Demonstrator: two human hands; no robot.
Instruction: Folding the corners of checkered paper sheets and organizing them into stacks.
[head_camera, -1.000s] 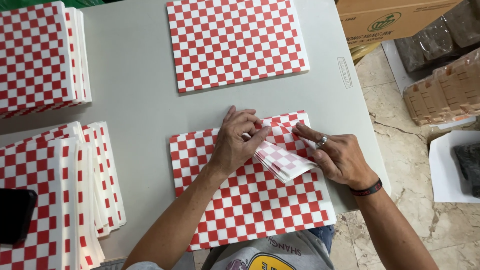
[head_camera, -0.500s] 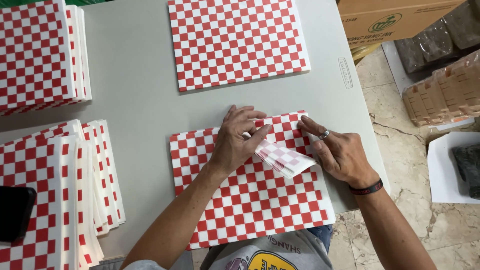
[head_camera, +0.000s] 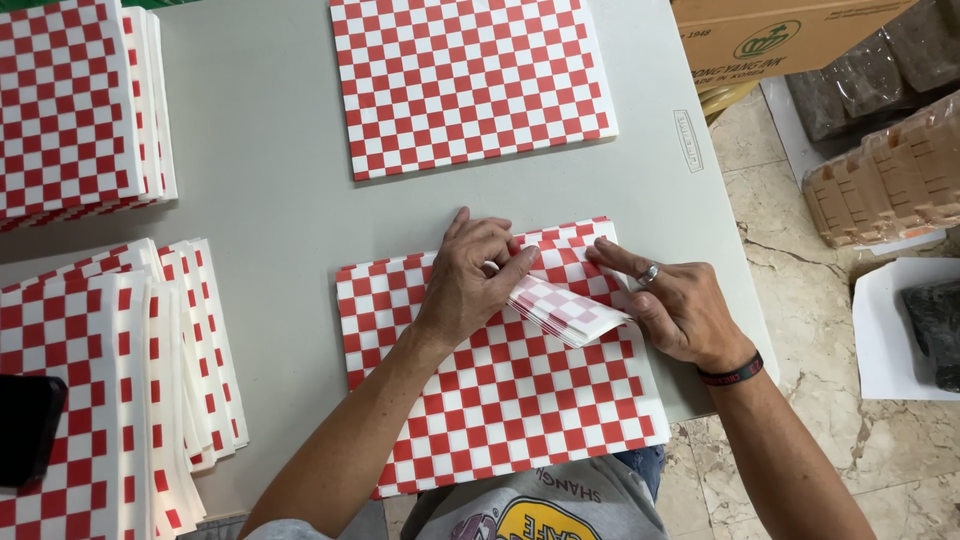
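1. Grey surface (head_camera: 280, 200) is filling most of the view; marble floor (head_camera: 900, 450) is showing along the right.
2. Near stack of red-and-white checkered sheets (head_camera: 500, 400) is lying flat at the near middle of the surface, just in front of the person; both hands are working at its far edge.
3. Far stack of checkered sheets (head_camera: 470, 80) is sitting square at the far middle, well apart from the hands.
4. Fanned pile of checkered sheets (head_camera: 110, 380) is spreading along the near left; another neat pile (head_camera: 70, 100) is sitting at the far left.
5. Cardboard box (head_camera: 780, 40) and wrapped bundles (head_camera: 880, 170) are resting on the floor, far right.
6. Left hand (head_camera: 470, 285) is pressing down on the near stack, thumb and fingers pinching the left side of the folded sheets; grip is clenched on them.
7. Right hand (head_camera: 680, 305), wearing a ring and a dark wristband, is lying flat beside the fold, forefinger pointing left along the stack's far edge; grip is released, fingers touching only paper.
8. Folded sheets (head_camera: 565, 310) are lifting off the near stack between the two hands, pale undersides showing.
9. Dark object (head_camera: 25, 430) is sitting at the near left edge, partly cut off.
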